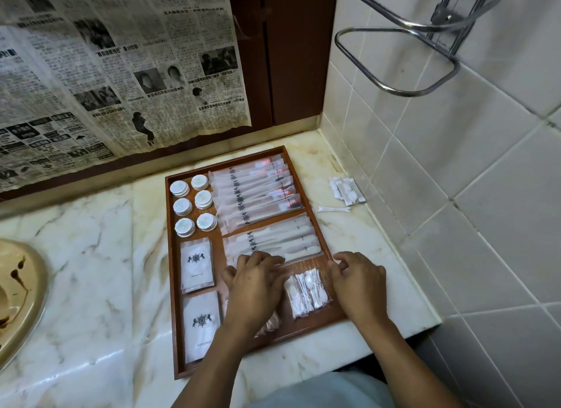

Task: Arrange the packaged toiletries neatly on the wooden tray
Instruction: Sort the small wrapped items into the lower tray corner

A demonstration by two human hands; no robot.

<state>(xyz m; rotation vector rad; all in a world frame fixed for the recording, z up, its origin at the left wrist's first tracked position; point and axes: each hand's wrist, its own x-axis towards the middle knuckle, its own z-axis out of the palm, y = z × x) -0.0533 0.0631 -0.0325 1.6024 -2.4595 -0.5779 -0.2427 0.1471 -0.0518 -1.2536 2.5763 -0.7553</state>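
A wooden tray point(170, 255) lies on the marble counter. It holds several round white soaps point(194, 204) at the back left, a fanned row of toothbrush packets point(258, 192), a row of white comb packets point(282, 240), and two flat square packets point(196, 266) on the left. My left hand point(255, 286) lies flat on the tray's near middle, fingertips on the comb packets, covering some packets beneath. My right hand point(358, 283) rests at the tray's right rim, fingers curled, next to a stack of cotton swab packets point(306, 292). Whether it grips anything is unclear.
More cotton swab packets point(347, 188) and a loose swab packet point(334, 209) lie on the counter right of the tray, near the tiled wall. A beige sink point(18, 301) sits at the left. Newspaper covers the back surface. A metal wall rack point(400, 49) hangs above.
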